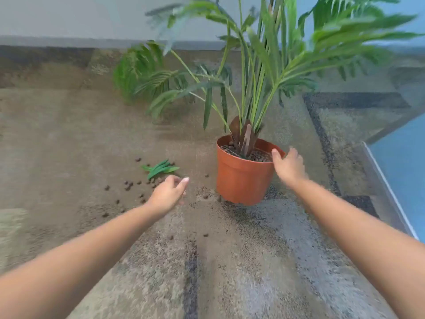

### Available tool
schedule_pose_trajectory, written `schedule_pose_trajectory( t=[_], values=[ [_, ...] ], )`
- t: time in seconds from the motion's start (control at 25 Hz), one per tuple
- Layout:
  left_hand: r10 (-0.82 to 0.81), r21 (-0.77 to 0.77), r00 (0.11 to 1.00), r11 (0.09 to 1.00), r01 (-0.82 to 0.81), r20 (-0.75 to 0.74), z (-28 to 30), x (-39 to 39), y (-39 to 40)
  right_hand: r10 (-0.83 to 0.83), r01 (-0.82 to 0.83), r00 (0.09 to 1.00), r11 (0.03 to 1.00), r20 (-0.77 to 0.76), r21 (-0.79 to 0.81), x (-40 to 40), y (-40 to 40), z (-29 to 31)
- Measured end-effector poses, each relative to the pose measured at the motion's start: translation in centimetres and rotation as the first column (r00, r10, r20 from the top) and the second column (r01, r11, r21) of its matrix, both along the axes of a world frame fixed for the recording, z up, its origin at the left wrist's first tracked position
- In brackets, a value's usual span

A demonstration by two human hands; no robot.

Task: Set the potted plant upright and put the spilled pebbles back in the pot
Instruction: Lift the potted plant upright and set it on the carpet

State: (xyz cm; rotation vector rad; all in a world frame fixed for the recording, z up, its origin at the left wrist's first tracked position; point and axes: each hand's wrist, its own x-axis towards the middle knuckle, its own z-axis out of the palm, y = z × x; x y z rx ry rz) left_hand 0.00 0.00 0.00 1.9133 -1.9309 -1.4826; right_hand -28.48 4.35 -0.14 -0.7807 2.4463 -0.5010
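An orange plastic pot [241, 178] stands nearly upright on the carpet, leaning slightly, with a green palm-like plant [255, 72] rising from it and brown pebbles filling its top. My right hand [288, 165] grips the pot's right rim, thumb over the edge. My left hand [169, 192] hovers low over the carpet left of the pot, fingers loosely curled, nothing visible in it. Several dark brown pebbles [128, 184] lie scattered on the carpet to the left of that hand, and a few more [171, 237] lie nearer to me.
A broken-off green leaf sprig [161, 168] lies among the pebbles. The floor is brown and grey patterned carpet [69, 134]. A grey wall with baseboard [69, 40] runs along the back. A blue panel with a pale edge [391, 189] stands at the right.
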Motion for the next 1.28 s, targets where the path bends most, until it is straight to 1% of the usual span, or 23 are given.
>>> schedule_pose_trajectory(
  t=[0.04, 0.08, 0.12, 0.16, 0.24, 0.32, 0.36, 0.48, 0.56, 0.64, 0.72, 0.8, 0.88, 1.08, 1.2, 1.28],
  values=[
    [-0.041, 0.016, 0.999, 0.999, 0.041, 0.011, -1.5, -1.7, -1.0, -0.056, 0.056, 0.996, 0.998, 0.065, 0.01, -1.1, -0.7, -1.3],
    [-0.064, 0.045, 0.998, 0.997, 0.063, 0.005, -2.4, -3.2, -2.0, -0.085, 0.083, 0.982, 0.996, 0.171, 0.02, -2.3, -1.4, -2.0],
    [-0.065, 0.092, 0.998, 0.994, 0.067, -0.02, -3.1, -4.8, -3.4, -0.065, 0.048, 0.955, 0.997, 0.288, 0.067, -3.7, -2.3, -2.4],
    [-0.029, 0.178, 0.998, 0.983, 0.038, -0.056, -3.4, -6.5, -4.7, -0.064, 0.007, 0.92, 0.989, 0.388, 0.146, -4.7, -3.1, -2.3],
    [0.029, 0.305, 0.989, 0.952, 0.017, -0.145, -3.8, -9.0, -6.7, -0.016, -0.13, 0.882, 0.953, 0.471, 0.274, -6.6, -4.0, -3.1],
    [0.065, 0.376, 0.984, 0.927, 0.002, -0.165, -3.6, -10.2, -8.3, 0.027, -0.227, 0.883, 0.899, 0.468, 0.376, -7.4, -4.9, -2.9],
    [0.057, 0.384, 0.985, 0.923, 0.011, -0.166, -3.4, -10.7, -8.9, 0.067, -0.264, 0.901, 0.869, 0.429, 0.418, -7.5, -5.4, -2.7],
    [-0.082, 0.382, 0.993, 0.917, 0.11, -0.088, -2.9, -11.6, -9.8, 0.169, -0.307, 0.938, 0.809, 0.302, 0.502, -6.5, -6.1, -2.1],
    [-0.129, 0.418, 0.992, 0.9, 0.122, -0.011, -2.1, -11.7, -9.4, 0.192, -0.315, 0.938, 0.818, 0.288, 0.481, -5.9, -5.9, -2.0],
    [-0.149, 0.424, 0.988, 0.897, 0.124, 0.028, -1.3, -12.1, -9.0, 0.196, -0.312, 0.938, 0.84, 0.287, 0.445, -5.7, -5.2, -1.7],
    [-0.138, 0.373, 0.988, 0.922, 0.103, 0.07, -1.0, -12.4, -8.4, 0.209, -0.317, 0.936, 0.852, 0.284, 0.417, -5.7, -4.6, -2.0],
    [-0.127, 0.286, 0.986, 0.954, 0.091, 0.112, -1.1, -12.5, -7.9, 0.229, -0.322, 0.935, 0.869, 0.272, 0.376, -5.4, -4.2, -2.4],
    [-0.104, 0.237, 0.988, 0.969, 0.074, 0.114, -1.2, -12.6, -7.5, 0.24, -0.316, 0.937, 0.894, 0.255, 0.319, -5.3, -3.9, -2.5],
    [-0.102, 0.254, 0.991, 0.964, 0.076, 0.089, -0.8, -12.5, -7.5, 0.252, -0.32, 0.924, 0.921, 0.288, 0.222, -5.9, -3.9, -2.7],
    [-0.099, 0.171, 0.992, 0.982, 0.085, 0.072, -0.9, -13.2, -8.8, 0.262, -0.306, 0.929, 0.94, 0.261, 0.148, -6.5, -4.9, -2.2],
    [-0.098, 0.1, 0.993, 0.991, 0.092, 0.061, -0.7, -14.2, -10.4, 0.224, -0.239, 0.957, 0.969, 0.186, 0.062, -7.2, -6.2, -1.7]
  ],
)
